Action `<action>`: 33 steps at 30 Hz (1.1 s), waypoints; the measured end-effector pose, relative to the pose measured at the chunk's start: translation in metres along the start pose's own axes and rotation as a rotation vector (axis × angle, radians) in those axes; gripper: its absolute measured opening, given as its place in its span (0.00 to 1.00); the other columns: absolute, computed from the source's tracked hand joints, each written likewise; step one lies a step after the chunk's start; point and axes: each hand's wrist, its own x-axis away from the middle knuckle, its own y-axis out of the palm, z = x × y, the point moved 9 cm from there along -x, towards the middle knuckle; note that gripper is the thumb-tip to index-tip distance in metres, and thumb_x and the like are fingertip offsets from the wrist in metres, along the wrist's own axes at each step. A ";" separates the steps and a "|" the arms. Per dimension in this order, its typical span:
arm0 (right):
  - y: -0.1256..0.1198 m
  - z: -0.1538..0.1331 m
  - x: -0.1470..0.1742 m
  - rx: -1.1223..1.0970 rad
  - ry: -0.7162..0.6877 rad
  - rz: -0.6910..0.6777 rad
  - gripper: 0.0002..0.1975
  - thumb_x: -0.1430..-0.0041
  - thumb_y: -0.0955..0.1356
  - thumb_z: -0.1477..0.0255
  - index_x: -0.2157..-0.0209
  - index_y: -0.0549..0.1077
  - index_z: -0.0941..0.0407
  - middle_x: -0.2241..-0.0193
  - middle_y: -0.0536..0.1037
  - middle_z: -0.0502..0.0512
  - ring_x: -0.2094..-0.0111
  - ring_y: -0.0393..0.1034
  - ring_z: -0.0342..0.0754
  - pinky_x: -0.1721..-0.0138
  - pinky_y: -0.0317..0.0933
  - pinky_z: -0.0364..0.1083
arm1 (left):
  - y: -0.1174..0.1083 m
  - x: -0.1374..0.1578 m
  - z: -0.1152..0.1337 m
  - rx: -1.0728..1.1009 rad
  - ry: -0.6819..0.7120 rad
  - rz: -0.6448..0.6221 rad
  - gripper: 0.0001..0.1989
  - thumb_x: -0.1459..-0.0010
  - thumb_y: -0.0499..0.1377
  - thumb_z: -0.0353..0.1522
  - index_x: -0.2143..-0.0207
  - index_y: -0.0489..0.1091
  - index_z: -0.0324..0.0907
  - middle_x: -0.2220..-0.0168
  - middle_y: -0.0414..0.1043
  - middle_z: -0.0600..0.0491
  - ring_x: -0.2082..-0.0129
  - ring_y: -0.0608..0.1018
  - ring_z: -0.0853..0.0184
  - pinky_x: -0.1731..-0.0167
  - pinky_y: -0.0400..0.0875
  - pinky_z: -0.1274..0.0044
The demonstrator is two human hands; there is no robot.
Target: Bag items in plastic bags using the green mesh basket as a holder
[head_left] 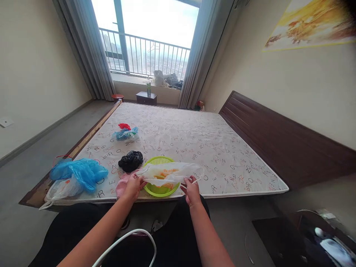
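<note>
A white plastic bag [155, 171] with orange print is stretched flat between my two hands. My left hand [134, 185] pinches its left end, and my right hand [191, 190] grips the right end near the handle loops. Below the bag, partly covered by it, a yellow-green plastic basket [159, 192] stands on the near edge of the mattress. Beside my left hand lies a pink cloth [121, 184]. A crumpled black plastic bag [130, 161] rests just beyond that.
Blue and white plastic bags [83, 174] lie at the mattress's near left corner. Farther back sit red and blue bags [125, 132]. The letter-printed mattress [178, 129] meets a dark headboard [272, 137] on the right. A bottle [148, 89] stands on a small cabinet [146, 98] by the window.
</note>
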 end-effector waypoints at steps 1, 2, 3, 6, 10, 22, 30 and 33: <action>0.001 0.008 0.004 -0.072 0.062 -0.029 0.27 0.58 0.77 0.65 0.57 0.65 0.49 0.63 0.78 0.46 0.69 0.76 0.46 0.70 0.71 0.45 | 0.000 0.005 -0.005 0.042 -0.035 -0.011 0.17 0.48 0.62 0.23 0.56 0.67 0.44 0.60 0.77 0.51 0.70 0.80 0.69 0.68 0.77 0.76; 0.003 0.016 0.009 -0.135 0.117 -0.063 0.27 0.58 0.78 0.65 0.58 0.65 0.48 0.64 0.78 0.45 0.70 0.77 0.46 0.69 0.72 0.47 | 0.001 0.009 -0.009 0.062 -0.064 -0.027 0.17 0.48 0.63 0.23 0.56 0.67 0.43 0.59 0.77 0.51 0.69 0.80 0.69 0.68 0.77 0.76; 0.006 0.021 0.014 -0.188 0.165 -0.098 0.27 0.57 0.79 0.65 0.59 0.65 0.49 0.66 0.78 0.45 0.70 0.77 0.47 0.67 0.74 0.48 | 0.002 0.013 -0.012 0.058 -0.084 -0.044 0.16 0.48 0.64 0.23 0.57 0.68 0.43 0.59 0.78 0.50 0.68 0.81 0.68 0.68 0.77 0.76; 0.014 0.030 0.026 -0.262 0.257 -0.186 0.23 0.56 0.79 0.65 0.63 0.65 0.50 0.70 0.77 0.45 0.67 0.79 0.50 0.59 0.75 0.54 | 0.005 0.018 -0.017 -0.013 -0.090 -0.081 0.15 0.50 0.69 0.26 0.60 0.71 0.41 0.59 0.80 0.47 0.65 0.82 0.64 0.66 0.78 0.75; 0.022 0.025 0.037 -0.254 0.267 -0.247 0.17 0.53 0.77 0.67 0.64 0.69 0.52 0.68 0.79 0.50 0.63 0.79 0.53 0.56 0.74 0.57 | 0.004 0.020 -0.017 -0.065 -0.040 -0.087 0.18 0.53 0.73 0.29 0.62 0.70 0.40 0.63 0.80 0.48 0.66 0.82 0.62 0.66 0.78 0.73; 0.026 0.000 0.014 0.172 0.140 -0.171 0.20 0.59 0.79 0.64 0.68 0.72 0.56 0.83 0.66 0.40 0.86 0.50 0.34 0.86 0.43 0.36 | 0.025 0.037 -0.034 -0.093 -0.081 -0.384 0.22 0.63 0.76 0.30 0.65 0.72 0.40 0.69 0.78 0.53 0.71 0.79 0.67 0.71 0.74 0.78; 0.004 0.036 0.006 -0.215 0.138 -0.183 0.17 0.61 0.72 0.78 0.64 0.74 0.52 0.69 0.82 0.50 0.62 0.80 0.53 0.64 0.76 0.51 | -0.005 0.026 -0.052 0.363 -0.186 -0.240 0.15 0.47 0.66 0.31 0.55 0.75 0.43 0.59 0.81 0.48 0.58 0.82 0.60 0.57 0.80 0.71; 0.001 0.049 0.004 -0.238 0.125 -0.186 0.18 0.59 0.70 0.78 0.62 0.76 0.52 0.68 0.83 0.51 0.60 0.80 0.54 0.57 0.77 0.54 | -0.009 0.024 -0.054 0.318 -0.179 -0.191 0.12 0.43 0.62 0.34 0.55 0.75 0.45 0.60 0.81 0.49 0.58 0.82 0.60 0.61 0.80 0.73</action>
